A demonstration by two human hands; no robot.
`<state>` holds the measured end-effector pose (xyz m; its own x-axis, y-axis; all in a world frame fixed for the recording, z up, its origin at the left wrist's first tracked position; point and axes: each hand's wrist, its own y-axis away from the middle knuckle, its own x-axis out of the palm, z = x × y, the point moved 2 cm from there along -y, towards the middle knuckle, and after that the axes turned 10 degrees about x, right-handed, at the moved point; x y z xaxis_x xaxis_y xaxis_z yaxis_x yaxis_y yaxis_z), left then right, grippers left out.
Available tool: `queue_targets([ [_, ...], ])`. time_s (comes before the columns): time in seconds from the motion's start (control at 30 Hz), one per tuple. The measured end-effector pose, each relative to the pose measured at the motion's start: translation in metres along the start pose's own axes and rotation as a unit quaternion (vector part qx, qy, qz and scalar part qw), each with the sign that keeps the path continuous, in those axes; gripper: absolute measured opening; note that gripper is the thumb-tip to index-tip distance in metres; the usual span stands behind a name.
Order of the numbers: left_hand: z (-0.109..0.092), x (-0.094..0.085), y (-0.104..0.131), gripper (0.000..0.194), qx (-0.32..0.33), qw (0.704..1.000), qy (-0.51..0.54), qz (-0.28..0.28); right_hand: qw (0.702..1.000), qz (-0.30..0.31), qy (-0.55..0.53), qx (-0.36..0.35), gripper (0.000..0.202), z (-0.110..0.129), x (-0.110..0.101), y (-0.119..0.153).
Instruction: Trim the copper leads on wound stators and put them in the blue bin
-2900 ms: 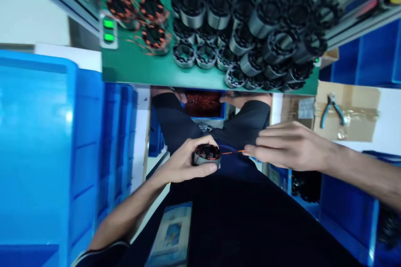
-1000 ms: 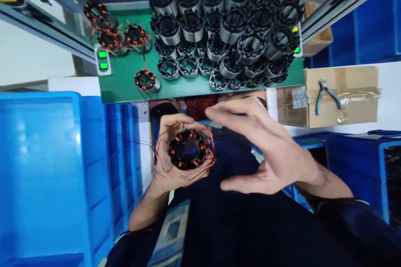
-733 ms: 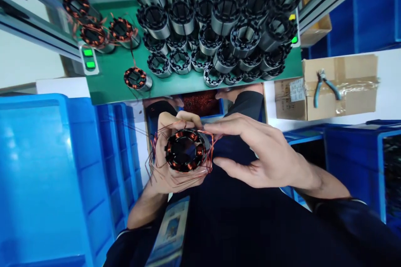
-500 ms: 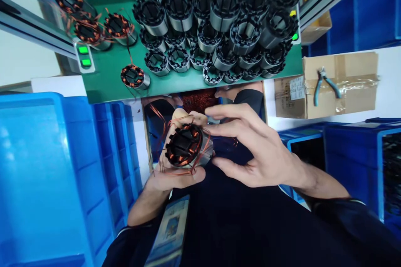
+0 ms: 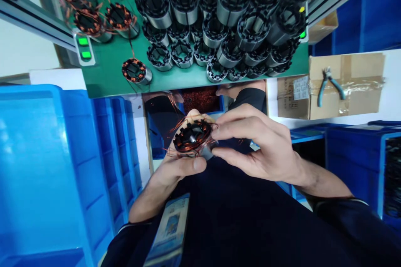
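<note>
A motor stator (image 5: 192,137) with a black slotted insulator, copper windings and a steel body is in my left hand (image 5: 175,169). My left fingers wrap behind it and the thumb lies along its near side. Loose copper wire ends stick out round its rim. My right hand (image 5: 263,146) is at the stator's right side, index finger and thumb bent against the wires and rim there. The exact strands between those fingertips are too small to make out. Ahead on the green bench (image 5: 106,85) stands another wound stator (image 5: 137,71).
Several bare stators (image 5: 232,4) stand stacked on the bench, with more copper-wound ones (image 5: 120,18) at left. Blue bins (image 5: 28,154) line the left side; others (image 5: 351,162) are at right. Cutters (image 5: 328,85) lie on a cardboard box (image 5: 360,87). A bin of copper scraps (image 5: 200,99) sits below the bench.
The stator has tipped and shifted slightly right in my left hand. My right fingers have bent and closed in on its right rim and wires. The view has shifted a little.
</note>
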<state>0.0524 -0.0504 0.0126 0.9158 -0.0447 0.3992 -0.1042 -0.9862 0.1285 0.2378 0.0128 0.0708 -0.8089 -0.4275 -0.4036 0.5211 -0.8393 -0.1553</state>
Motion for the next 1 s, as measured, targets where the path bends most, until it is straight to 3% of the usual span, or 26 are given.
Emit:
queue_targets([
  [0.13,0.0,0.003,-0.003,0.071,-0.035,0.991,0.128,-0.016,0.998,-0.004,-0.041,0.053,0.039,-0.001,0.003,0.001],
  [0.33,0.0,-0.005,-0.02,0.053,-0.012,0.996,0.075,0.055,0.995,0.0,-0.076,0.069,0.036,-0.003,0.009,0.006],
  [0.5,-0.001,-0.008,-0.019,0.056,0.07,0.997,0.014,0.003,0.993,-0.018,0.115,-0.016,0.032,-0.004,0.008,0.009],
  [0.6,-0.001,-0.009,-0.016,0.054,0.081,0.995,-0.037,-0.04,0.979,-0.035,0.199,-0.037,0.038,-0.003,0.002,0.008],
  [0.73,-0.007,-0.007,-0.016,0.054,0.129,0.983,-0.109,-0.07,0.973,0.03,0.227,-0.017,0.026,0.0,-0.015,0.001],
  [0.83,-0.019,-0.001,-0.02,0.06,0.18,0.961,-0.193,-0.085,0.982,0.107,0.152,-0.009,0.012,0.001,-0.028,-0.004],
  [0.9,-0.029,0.001,-0.024,0.062,0.206,0.929,-0.285,-0.114,0.99,0.135,0.033,-0.016,0.01,0.001,-0.029,-0.004],
  [1.0,-0.037,-0.003,-0.031,0.047,0.208,0.905,-0.349,-0.123,0.97,0.102,-0.22,0.031,0.014,-0.002,-0.014,-0.001],
])
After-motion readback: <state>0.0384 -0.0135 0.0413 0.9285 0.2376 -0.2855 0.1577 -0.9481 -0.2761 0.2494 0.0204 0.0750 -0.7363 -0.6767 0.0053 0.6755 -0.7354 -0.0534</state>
